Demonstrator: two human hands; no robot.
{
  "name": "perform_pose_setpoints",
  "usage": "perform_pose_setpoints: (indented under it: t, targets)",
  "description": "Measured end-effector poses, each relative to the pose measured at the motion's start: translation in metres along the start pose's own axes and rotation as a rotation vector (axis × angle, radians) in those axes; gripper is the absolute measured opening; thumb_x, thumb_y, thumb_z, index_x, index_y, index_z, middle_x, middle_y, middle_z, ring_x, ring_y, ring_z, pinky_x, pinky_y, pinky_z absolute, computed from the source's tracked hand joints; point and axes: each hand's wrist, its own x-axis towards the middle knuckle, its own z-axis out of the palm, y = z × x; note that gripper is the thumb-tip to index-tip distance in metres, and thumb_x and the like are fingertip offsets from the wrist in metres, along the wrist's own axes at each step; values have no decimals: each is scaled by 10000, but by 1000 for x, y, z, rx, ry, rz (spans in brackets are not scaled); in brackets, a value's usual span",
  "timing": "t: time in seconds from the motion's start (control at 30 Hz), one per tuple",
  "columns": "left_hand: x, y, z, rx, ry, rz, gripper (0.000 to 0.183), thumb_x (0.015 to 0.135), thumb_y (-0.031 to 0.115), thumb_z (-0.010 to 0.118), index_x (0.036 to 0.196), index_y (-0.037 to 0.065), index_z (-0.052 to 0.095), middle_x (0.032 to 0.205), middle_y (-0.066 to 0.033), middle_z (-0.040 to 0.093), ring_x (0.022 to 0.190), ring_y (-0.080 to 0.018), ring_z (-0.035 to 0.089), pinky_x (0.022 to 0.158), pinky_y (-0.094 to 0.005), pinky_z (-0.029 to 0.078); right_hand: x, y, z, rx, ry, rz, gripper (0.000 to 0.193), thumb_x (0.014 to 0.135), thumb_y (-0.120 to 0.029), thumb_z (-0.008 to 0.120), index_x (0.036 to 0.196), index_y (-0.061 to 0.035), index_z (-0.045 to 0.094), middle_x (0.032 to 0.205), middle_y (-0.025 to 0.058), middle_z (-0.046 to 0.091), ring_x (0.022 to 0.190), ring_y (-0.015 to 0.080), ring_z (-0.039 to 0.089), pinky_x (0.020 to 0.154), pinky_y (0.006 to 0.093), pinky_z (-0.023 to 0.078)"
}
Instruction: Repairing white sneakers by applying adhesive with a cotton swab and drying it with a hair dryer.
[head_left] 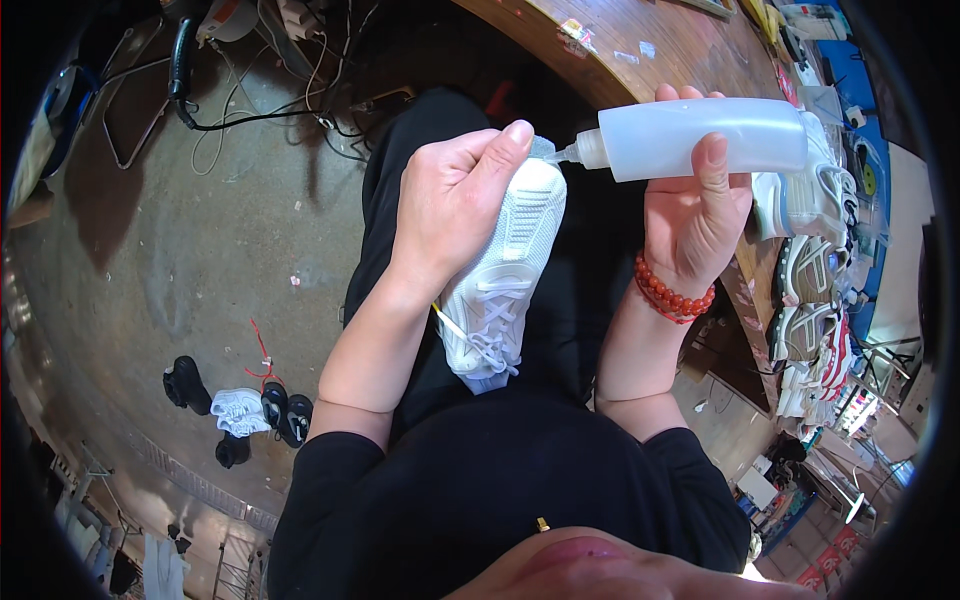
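While the left hand [455, 200] is wrapped tightly around the toe of a white sneaker [500, 280] resting on the lap, the right hand [695, 215] grips a translucent squeeze bottle [700, 137] (held sideways), its nozzle touching the toe, near a wooden workbench [640, 50].

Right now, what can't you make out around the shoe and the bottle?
Head view only:
- Nozzle tip of the squeeze bottle: it meets the toe of the white sneaker behind the left hand thumb, so contact and any liquid are hidden.
- Sneaker's sole: faces away from the camera.
- Bottle's fill level: translucent wall, too blurred.
- Right hand palm: behind the bottle.
- Sneakers on the bench: bent and cramped by the fisheye rim.
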Motion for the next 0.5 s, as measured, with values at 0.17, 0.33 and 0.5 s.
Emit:
perform_pose_setpoints:
  t: [0.17, 0.33, 0.5]
  targets:
    - [1, -1, 2, -2, 3, 10, 510, 979, 408, 606, 712, -26, 606, 538, -11, 495, 540, -69, 431, 515, -274, 348, -1, 1, -1, -7, 17, -22, 473, 863, -77, 764, 1261, 16, 527, 1169, 199, 642, 1097, 367, 647, 1000, 474, 496]
    - [2, -3, 2, 7, 2, 22, 511, 976, 412, 608, 710, -24, 611, 535, -20, 497, 532, -77, 431, 511, -277, 347, -2, 1, -2, -4, 50, -16, 470, 865, -75, 762, 1261, 8, 524, 1156, 195, 646, 1086, 368, 652, 999, 477, 500]
    - [3, -4, 3, 28, 5, 18, 507, 974, 411, 611, 709, -21, 613, 533, -25, 496, 533, -79, 431, 511, -279, 349, -3, 0, -2, -4, 44, -20, 468, 864, -79, 764, 1258, 6, 524, 1144, 190, 650, 1080, 364, 655, 991, 475, 506]
